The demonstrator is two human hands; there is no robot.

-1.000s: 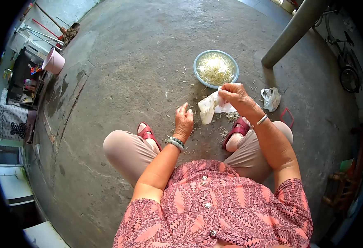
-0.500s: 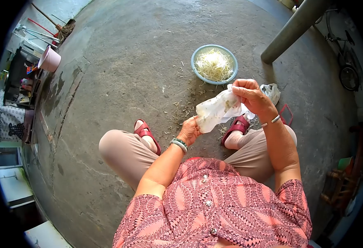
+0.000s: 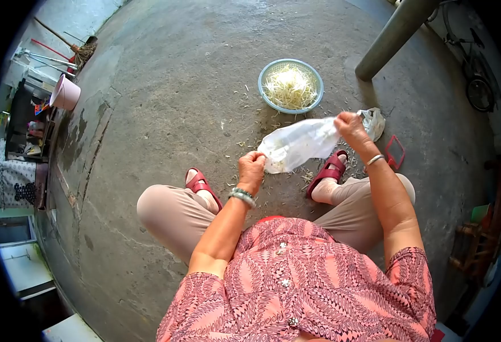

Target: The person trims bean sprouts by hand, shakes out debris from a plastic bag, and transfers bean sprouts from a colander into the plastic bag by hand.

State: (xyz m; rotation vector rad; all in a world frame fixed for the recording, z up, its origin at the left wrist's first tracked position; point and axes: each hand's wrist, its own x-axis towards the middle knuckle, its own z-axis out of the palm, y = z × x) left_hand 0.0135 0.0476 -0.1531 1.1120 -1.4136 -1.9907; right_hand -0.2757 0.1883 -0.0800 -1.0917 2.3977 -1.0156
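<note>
A translucent white plastic bag [image 3: 299, 143] is stretched between my two hands above the floor. My left hand [image 3: 251, 171] pinches its lower left corner, fingers closed. At the upper right end, my right hand [image 3: 350, 126] grips the bag in closed fingers. Small scraps show through the plastic near the left end. Beyond the bag stands a blue plastic basket [image 3: 263, 98] heaped with bean sprouts [image 3: 291, 86]. Another crumpled plastic bag [image 3: 374, 123] lies on the floor just past my right hand.
Sprout scraps litter the concrete floor [image 3: 165, 131] between my red sandals [image 3: 329, 171]. A red frame-like object [image 3: 395, 153] lies to the right. A thick post [image 3: 390, 45] rises at upper right, near a bicycle [image 3: 478, 85]. A pink bucket [image 3: 66, 93] and broom [image 3: 83, 52] are far left.
My hands have moved apart, drawing the bag out wider and flatter. My left hand shifted slightly up and left, my right hand a little to the right and down.
</note>
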